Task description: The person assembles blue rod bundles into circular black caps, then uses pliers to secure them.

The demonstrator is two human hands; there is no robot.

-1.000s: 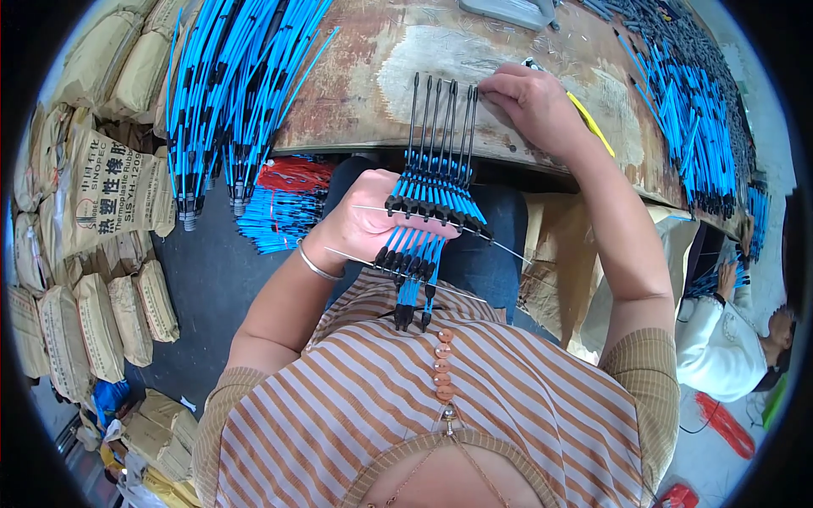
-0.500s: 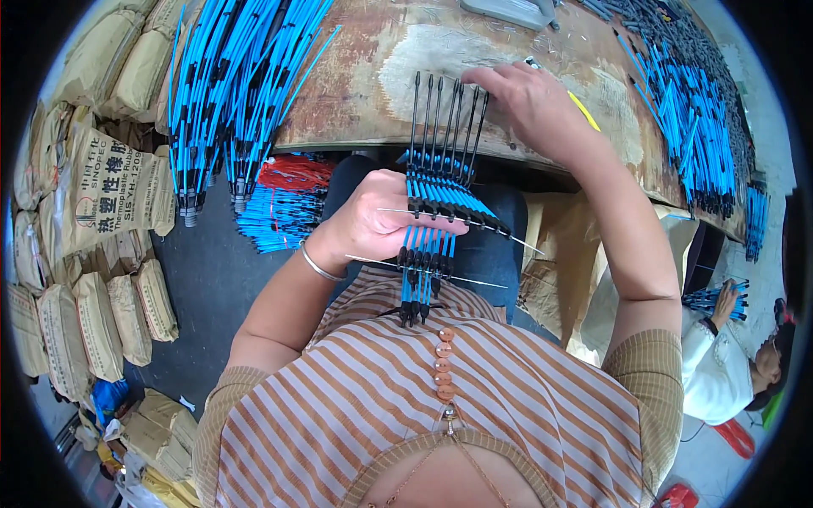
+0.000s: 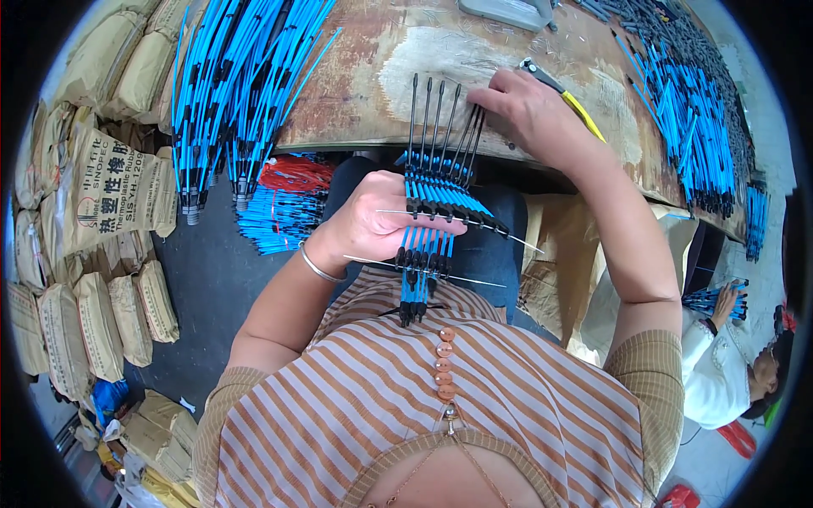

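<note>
My left hand (image 3: 377, 216) is closed around a row of thin blue rods (image 3: 436, 241) with black fittings, held upright above my lap. Two thin metal wires (image 3: 478, 280) run crosswise through the fittings, their ends sticking out on both sides. Long black stems (image 3: 434, 118) rise from the row's far end, over the table's edge. At the right of these stems, my right hand (image 3: 529, 114) has its fingers pinched on the tips of a few, which they hide. Beside that hand lie pliers (image 3: 581, 116) with a yellow handle, partly covered by it.
The worn wooden table (image 3: 347, 93) carries a large blue rod bundle (image 3: 241, 85) at left and another pile (image 3: 699, 127) at right. A grey tray (image 3: 508, 12) stands at the back. Paper sacks (image 3: 102, 326) line the left side. A co-worker's hand (image 3: 725, 303) holds rods at far right.
My right hand has shifted slightly right and nearer, drawing some stem tips together and leaving a gap in the row. More of the pliers now shows. My left hand has barely moved.
</note>
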